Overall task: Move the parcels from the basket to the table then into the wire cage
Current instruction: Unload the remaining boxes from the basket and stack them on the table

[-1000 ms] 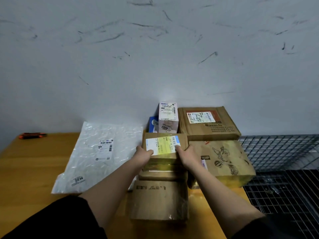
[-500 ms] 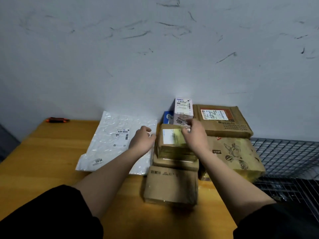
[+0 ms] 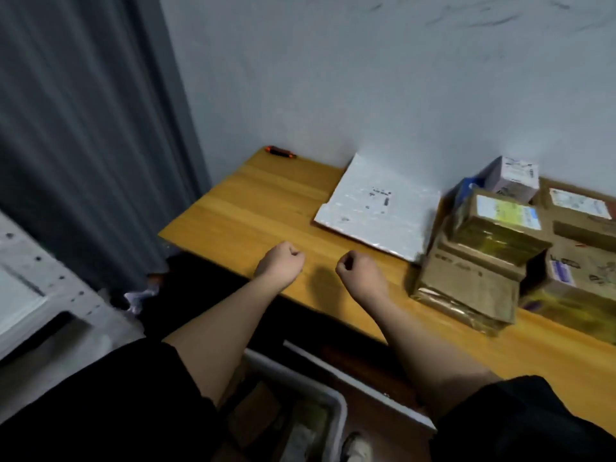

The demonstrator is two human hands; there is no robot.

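Head view shows both hands over the near edge of the wooden worktop (image 3: 253,208), each grip curled loosely into an empty fist: left hand (image 3: 279,265), right hand (image 3: 360,275). Cardboard parcels (image 3: 473,271) sit stacked at the right of the worktop, with a flat white mailer bag (image 3: 376,208) just beside them to the left. Below the worktop edge, between the forearms, the white basket (image 3: 336,415) holds blurred contents.

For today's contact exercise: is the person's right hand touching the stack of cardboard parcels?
Apart. The head view shows bare wooden table between the loosely curled right hand and the stack of cardboard parcels.
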